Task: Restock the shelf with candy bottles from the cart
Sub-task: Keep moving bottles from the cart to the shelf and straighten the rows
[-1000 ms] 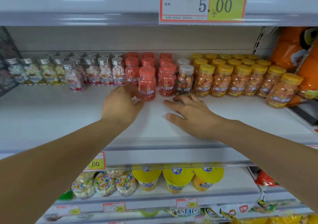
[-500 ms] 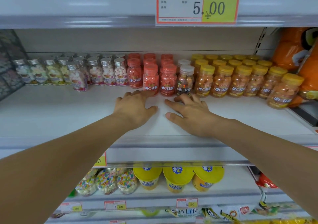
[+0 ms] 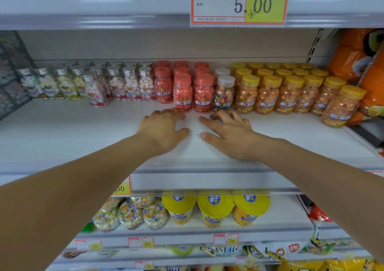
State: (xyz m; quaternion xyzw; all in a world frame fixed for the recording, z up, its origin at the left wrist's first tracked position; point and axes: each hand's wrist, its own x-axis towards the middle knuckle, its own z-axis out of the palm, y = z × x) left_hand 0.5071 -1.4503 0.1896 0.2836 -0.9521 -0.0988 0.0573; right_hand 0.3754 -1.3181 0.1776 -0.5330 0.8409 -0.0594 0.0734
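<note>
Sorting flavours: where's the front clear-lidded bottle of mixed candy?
Head view, centre: clear-lidded bottle between a red-lidded bottle and a yellow-lidded bottle, just beyond the right hand.

Above the fingers, the price tag [image 3: 239, 2] is cut by the top edge, and its small print is blurred. Just beyond the fingertips, the rear bottles [image 3: 180, 64] are mostly hidden behind the front rows. Whether the left hand [image 3: 161, 130] touches the red bottle [image 3: 182, 93] with its fingers [image 3: 166, 112] is unclear. Far right of the fingers, an orange package [image 3: 353, 56] runs off the edge. Below them, the left forearm [image 3: 83, 187] covers part of a yellow label [image 3: 122, 188].
</note>
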